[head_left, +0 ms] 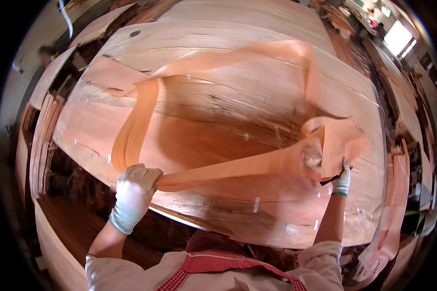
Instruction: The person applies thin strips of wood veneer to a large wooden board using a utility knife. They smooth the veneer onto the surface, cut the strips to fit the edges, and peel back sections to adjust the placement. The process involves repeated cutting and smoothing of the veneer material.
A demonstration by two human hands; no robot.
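A long, thin strip of orange-brown wood veneer (pixel 233 167) loops in the air over the table-like veneer stack, parts of it smeared by motion. Its near left bend is in the grip of my left hand (pixel 135 194), which wears a white glove with a pale green cuff. At the right, the strip bunches into a crumpled curl (pixel 342 140). My right hand (pixel 342 180), gloved too, closes on the lower edge of that curl, its fingers partly hidden. A small dark, narrow piece shows beside these fingers; its kind is unclear.
Under the strip lies a broad stack of pale veneer sheets (pixel 218 36) with small white tape pieces and a dark knot. More veneer piles stand at the left (pixel 46 140) and right (pixel 391 194). Scraps fill the dark gap below the near edge.
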